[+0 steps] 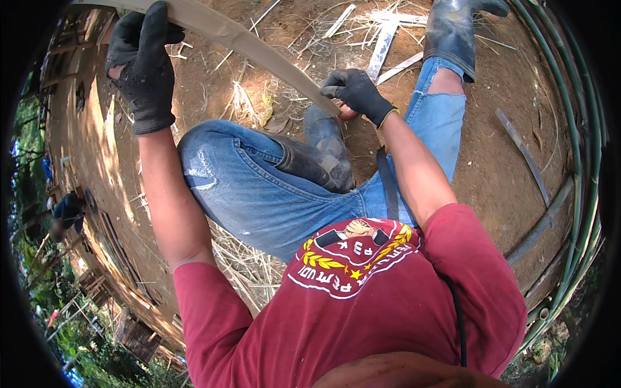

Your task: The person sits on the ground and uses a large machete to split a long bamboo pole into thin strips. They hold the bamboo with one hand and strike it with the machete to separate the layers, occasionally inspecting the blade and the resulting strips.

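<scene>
A long, flat, pale bamboo strip (239, 42) slants from the top left down to the middle. My left hand (143, 74), in a black glove with a hole near the thumb base, is closed on the strip's edge at the upper left. Also black-gloved, my right hand (362, 95) has its fingers curled around the strip's lower end. Just below those fingers shows a small red-orange thing (347, 112), mostly hidden, whose kind I cannot make out. My bent left leg and its dark rubber boot (326, 145) lie under the strip.
Split pieces and shavings (385, 29) litter the dirt beyond my right hand. Long green bamboo poles (585, 129) line the right side, with a loose grey strip (524, 149) beside them. More shavings (242, 265) lie by my left thigh. A person (68, 210) is far left.
</scene>
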The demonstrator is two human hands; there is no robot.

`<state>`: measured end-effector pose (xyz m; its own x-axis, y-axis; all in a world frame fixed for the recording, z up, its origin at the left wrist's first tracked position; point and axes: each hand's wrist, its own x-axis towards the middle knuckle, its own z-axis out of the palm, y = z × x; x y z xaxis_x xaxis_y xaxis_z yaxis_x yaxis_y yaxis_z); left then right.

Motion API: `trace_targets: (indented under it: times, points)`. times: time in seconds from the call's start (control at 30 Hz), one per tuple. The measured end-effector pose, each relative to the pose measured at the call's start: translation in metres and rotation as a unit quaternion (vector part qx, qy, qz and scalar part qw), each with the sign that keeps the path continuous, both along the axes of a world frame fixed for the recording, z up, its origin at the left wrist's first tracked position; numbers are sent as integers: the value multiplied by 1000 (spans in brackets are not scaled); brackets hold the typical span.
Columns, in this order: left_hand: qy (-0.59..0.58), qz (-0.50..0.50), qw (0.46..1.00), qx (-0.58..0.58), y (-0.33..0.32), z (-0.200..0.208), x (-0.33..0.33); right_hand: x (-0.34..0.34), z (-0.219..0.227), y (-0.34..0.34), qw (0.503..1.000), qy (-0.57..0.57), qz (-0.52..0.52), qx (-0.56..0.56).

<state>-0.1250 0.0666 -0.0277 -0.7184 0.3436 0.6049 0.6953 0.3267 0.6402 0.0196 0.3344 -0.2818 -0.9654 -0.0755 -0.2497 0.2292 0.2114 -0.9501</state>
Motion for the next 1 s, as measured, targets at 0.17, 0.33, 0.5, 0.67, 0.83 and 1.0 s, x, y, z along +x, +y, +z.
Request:
trace_targets:
  times: [0.17, 0.33, 0.5, 0.67, 0.83, 1.0]
  points:
    - [106, -16, 992, -73, -6, -3, -6, -9, -37, 31, 948, -80, -304, -52]
    - [109, -7, 992, -67, -13, -9, -13, 0, -27, 42, 963, 82, -183, 182]
    - [180, -5, 972, -150, -21, -6, -14, 6, -17, 20, 989, -25, 64, 131]
    - [129, 5, 982, -141, -23, -6, -17, 5, -22, 6, 999, -18, 35, -1]
    - [24, 10, 998, -59, -2, -2, 1, -2, -28, 32, 937, -17, -321, 139]
    - [-41, 47, 998, -21, -4, -2, 3, -4, -3, 76, 882, 34, -467, 55]
